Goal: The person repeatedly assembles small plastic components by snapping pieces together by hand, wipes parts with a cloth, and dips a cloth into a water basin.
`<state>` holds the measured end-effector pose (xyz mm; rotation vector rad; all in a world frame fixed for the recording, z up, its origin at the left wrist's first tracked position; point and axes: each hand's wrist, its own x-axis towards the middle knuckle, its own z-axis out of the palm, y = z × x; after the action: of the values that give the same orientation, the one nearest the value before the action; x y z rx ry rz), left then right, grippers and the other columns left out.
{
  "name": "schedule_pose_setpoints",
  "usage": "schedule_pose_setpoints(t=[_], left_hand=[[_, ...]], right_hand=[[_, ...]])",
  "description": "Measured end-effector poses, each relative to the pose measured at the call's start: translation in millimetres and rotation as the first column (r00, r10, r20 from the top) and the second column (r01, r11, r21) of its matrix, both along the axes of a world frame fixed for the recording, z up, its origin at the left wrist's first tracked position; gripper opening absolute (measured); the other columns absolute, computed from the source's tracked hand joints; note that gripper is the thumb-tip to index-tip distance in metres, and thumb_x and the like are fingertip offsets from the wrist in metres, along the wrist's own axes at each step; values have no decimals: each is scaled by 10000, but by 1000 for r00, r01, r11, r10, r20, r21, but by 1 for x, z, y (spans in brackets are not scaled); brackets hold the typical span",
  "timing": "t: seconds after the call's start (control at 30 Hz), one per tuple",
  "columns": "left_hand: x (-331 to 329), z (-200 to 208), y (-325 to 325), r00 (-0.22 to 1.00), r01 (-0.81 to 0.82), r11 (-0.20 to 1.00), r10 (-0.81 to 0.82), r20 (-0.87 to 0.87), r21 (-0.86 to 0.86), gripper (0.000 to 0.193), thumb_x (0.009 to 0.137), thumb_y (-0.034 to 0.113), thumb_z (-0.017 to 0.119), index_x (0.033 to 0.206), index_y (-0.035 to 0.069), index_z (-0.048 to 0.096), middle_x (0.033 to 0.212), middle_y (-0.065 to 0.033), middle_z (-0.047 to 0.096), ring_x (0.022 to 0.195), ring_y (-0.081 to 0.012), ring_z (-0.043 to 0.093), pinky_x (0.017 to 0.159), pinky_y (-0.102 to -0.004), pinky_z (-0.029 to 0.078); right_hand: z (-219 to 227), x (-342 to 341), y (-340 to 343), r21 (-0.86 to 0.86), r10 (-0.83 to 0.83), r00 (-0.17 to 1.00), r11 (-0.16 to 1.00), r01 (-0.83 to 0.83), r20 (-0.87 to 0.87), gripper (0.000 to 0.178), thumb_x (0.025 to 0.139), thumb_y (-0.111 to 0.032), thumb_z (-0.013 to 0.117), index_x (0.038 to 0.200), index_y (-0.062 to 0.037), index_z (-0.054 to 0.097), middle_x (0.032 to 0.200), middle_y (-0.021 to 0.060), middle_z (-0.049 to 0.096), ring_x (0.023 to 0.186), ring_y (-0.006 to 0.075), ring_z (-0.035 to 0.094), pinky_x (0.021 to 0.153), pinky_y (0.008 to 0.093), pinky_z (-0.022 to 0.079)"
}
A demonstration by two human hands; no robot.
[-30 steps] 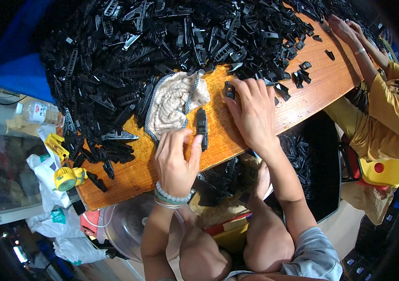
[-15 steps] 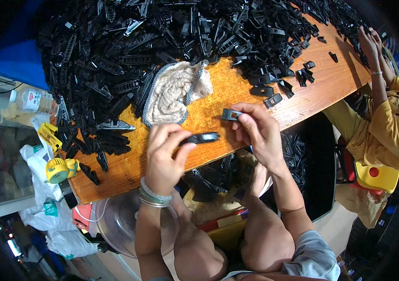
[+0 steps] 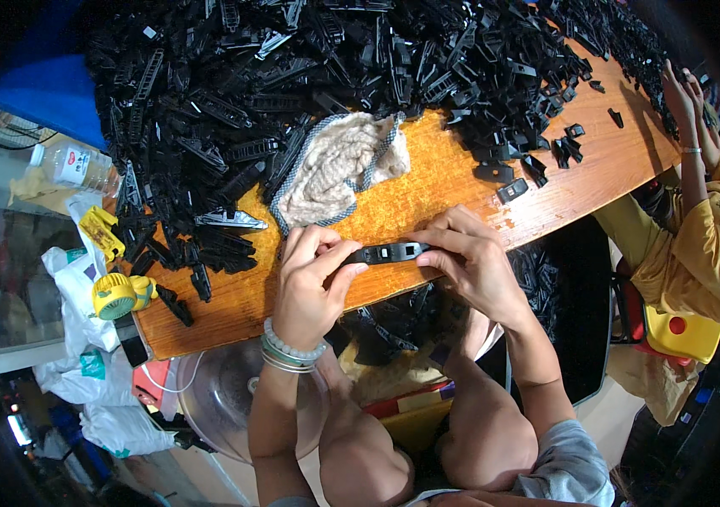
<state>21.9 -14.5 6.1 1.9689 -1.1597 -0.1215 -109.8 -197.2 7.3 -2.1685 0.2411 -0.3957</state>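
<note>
Over the front of the wooden table [image 3: 233, 325], my two hands meet end to end on black plastic parts. My left hand [image 3: 311, 275], with bracelets on its wrist, pinches a long black plastic part [image 3: 370, 254] between thumb and fingers. A short black plastic piece with a rectangular window [image 3: 412, 251] is pinched in my right hand [image 3: 474, 260], against or over the long part's right end; how far they fit together I cannot tell. Behind my hands lies a crumpled beige cloth [image 3: 322, 182] with a checked edge. Similar short pieces [image 3: 512, 190] lie to the right of it.
A large heap of black plastic parts [image 3: 199, 110] covers the table's far side. At left are a yellow hand fan [image 3: 114, 296], a clear bottle [image 3: 76, 166] and white bags [image 3: 106, 422]. A dark bin [image 3: 575, 313] stands below right. Another person in yellow [image 3: 685, 245] works at far right.
My right hand has brought the short piece left to the end of the long part, which my left hand has turned level. The whole view has shifted slightly right.
</note>
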Motion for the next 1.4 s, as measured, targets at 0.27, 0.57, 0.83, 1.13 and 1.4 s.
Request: schedule_pose_setpoints(t=[0.27, 0.57, 0.83, 1.13, 1.4], left_hand=[[-2, 6, -9, 990, 73, 997, -73, 118, 7, 231, 698, -18, 752, 918, -35, 683, 860, -114, 592, 841, -278, 529, 763, -366, 452], [29, 21, 11, 1000, -15, 1000, 15, 0, -21, 326, 740, 95, 803, 1026, -12, 689, 934, -67, 623, 756, -144, 598, 663, -265, 494], [103, 27, 0, 807, -433, 870, 259, 531, 234, 215, 761, 59, 701, 948, -34, 650, 944, -125, 580, 956, -313, 525, 865, -399, 434], [28, 33, 11, 875, -193, 976, 125, 468, 100, 301, 808, 83, 671, 1100, 25, 624, 884, -139, 584, 844, -330, 545, 763, -424, 434], [-17, 23, 11, 924, -241, 938, 144, 354, 248, 394, 818, 71, 704, 1204, 60, 626, 726, -73, 535, 684, -253, 522, 662, -380, 413]], right_hand=[[-4, 11, 8, -185, 51, 990, 982, -26, 129, 241, 755, -135, 752, 982, -55, 745, 884, 50, 584, 848, 235, 520, 768, 351, 391], [-5, -29, 21, -31, 213, 972, 977, -211, 98, 260, 787, -134, 750, 1017, -22, 702, 948, 114, 619, 893, 294, 601, 789, 370, 490], [-6, -34, -43, -503, -460, 827, 657, 561, 322, 387, 771, 44, 671, 1136, -85, 662, 1095, 122, 595, 937, 280, 559, 809, 374, 451], [-16, -25, -38, -418, -391, 894, 791, 448, 218, 346, 726, 38, 711, 1060, -46, 676, 925, 105, 605, 886, 284, 570, 770, 366, 460], [-18, -23, -14, -220, -449, 793, 796, 564, 412, 336, 733, 43, 731, 1053, 3, 636, 948, 128, 608, 867, 279, 582, 748, 344, 476]])
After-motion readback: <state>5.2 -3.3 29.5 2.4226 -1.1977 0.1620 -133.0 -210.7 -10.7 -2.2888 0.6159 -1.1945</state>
